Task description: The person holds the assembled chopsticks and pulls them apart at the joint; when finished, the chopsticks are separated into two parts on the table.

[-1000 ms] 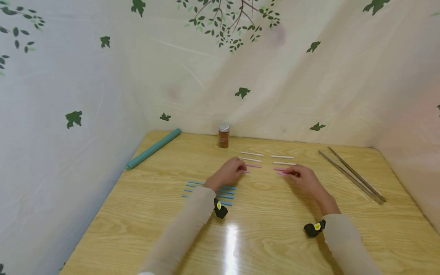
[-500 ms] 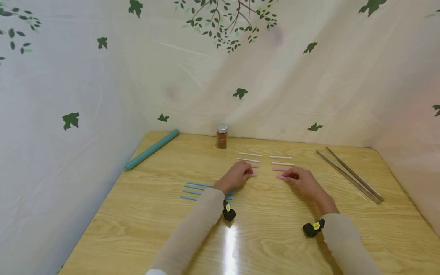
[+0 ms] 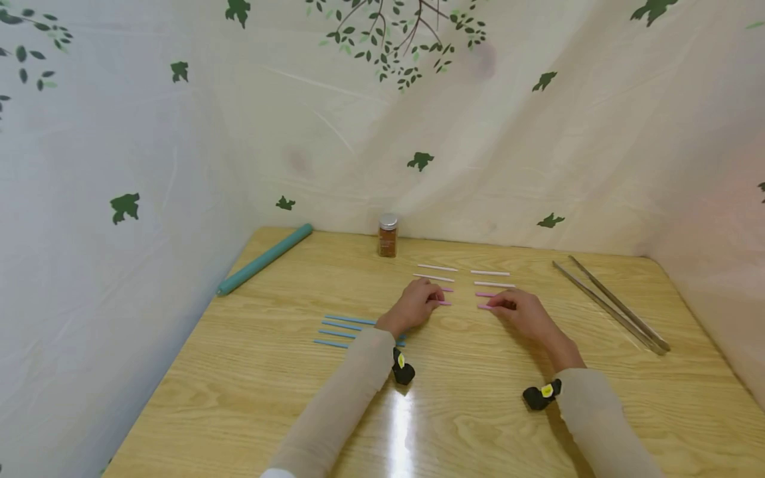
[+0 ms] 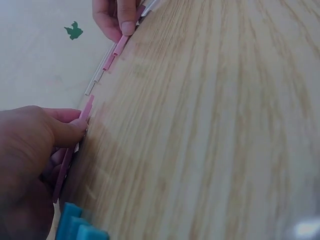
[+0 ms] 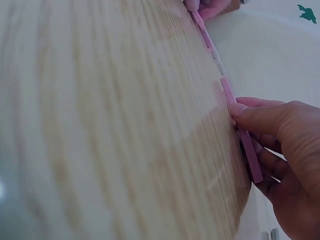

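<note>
In the head view my left hand (image 3: 414, 307) pinches a pink stick (image 4: 63, 175) between thumb and fingers, low over the table. My right hand (image 3: 527, 315) likewise grips a second pink stick (image 5: 248, 150), roughly in line with the first, a short gap between their inner ends. Just behind each held stick lies another pink one, partly hidden by the hand; the right one (image 3: 485, 294) shows its inner end. Farther back are pale sticks in two short columns, left (image 3: 438, 268) and right (image 3: 491, 273). Several blue sticks (image 3: 342, 318) lie partly under my left forearm.
A spice jar with a silver lid (image 3: 388, 238) stands at the back of the wooden table (image 3: 478, 411). Long metal tongs (image 3: 615, 309) lie on the right, a teal rod (image 3: 265, 259) on the left. Leaf-printed cloth (image 3: 335, 146) hangs around the table.
My left hand has moved right and slightly nearer with its pink stick. The right hand has shifted its stick a little nearer and left, level with the left one.
</note>
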`<state>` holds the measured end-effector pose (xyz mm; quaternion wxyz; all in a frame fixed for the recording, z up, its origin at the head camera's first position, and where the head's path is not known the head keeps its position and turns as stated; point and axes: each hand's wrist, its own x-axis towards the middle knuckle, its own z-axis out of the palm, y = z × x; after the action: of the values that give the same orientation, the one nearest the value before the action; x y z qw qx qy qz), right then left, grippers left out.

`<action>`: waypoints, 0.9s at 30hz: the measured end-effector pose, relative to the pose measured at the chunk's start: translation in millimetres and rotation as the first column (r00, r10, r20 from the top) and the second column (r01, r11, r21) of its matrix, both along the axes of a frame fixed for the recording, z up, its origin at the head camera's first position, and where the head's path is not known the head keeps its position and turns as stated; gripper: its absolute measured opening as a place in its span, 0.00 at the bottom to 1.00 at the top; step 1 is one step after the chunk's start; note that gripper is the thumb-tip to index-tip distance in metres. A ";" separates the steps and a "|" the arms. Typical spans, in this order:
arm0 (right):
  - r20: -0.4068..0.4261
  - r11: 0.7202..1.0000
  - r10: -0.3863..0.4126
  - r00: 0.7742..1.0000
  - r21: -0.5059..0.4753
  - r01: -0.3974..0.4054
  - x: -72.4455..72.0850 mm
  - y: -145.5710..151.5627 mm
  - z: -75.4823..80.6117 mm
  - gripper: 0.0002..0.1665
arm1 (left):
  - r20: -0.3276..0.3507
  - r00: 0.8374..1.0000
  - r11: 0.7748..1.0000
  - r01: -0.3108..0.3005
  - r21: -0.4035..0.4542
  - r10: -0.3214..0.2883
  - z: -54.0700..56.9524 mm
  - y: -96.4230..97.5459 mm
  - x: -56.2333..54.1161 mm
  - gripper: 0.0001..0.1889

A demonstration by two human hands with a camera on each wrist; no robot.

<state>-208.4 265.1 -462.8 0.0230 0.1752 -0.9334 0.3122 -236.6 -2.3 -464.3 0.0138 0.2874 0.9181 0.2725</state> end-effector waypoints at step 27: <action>-0.024 1.000 -0.016 1.000 -0.022 0.015 7.0 -5.2 6.6 0.11 | 0.017 0.999 0.999 -0.048 0.003 0.048 5.0 -3.5 4.8 0.08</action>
<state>-201.4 260.0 -456.1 0.0384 0.1716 -0.9310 0.3199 -231.8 -5.8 -459.3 0.0144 0.2632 0.9241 0.2768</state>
